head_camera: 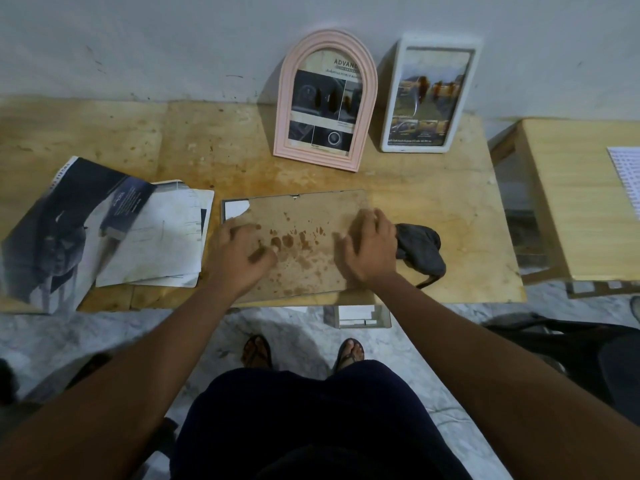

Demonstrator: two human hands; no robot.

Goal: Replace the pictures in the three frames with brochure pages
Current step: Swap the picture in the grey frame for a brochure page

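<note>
Currently the third frame (308,213) is lying face down at the front edge of the table (450,209), stained back facing up. The left hand (242,252) is pressing bent fingers onto it, too blurred to tell their grip; the right hand (369,245) is resting spread fingers on it. A dark cloth (424,251) is lying just beside that hand, brochure pages (104,230) are lying to the left, and a pink arched frame (282,109) and a white frame (391,109) are standing behind.

Stained wooden table (450,202). At the back, against the wall: pink arched frame (325,98) and white rectangular frame (429,98), both upright. Front centre: face-down frame (301,216). Left: loose brochure pages (152,237). Right: dark cloth (420,251).
</note>
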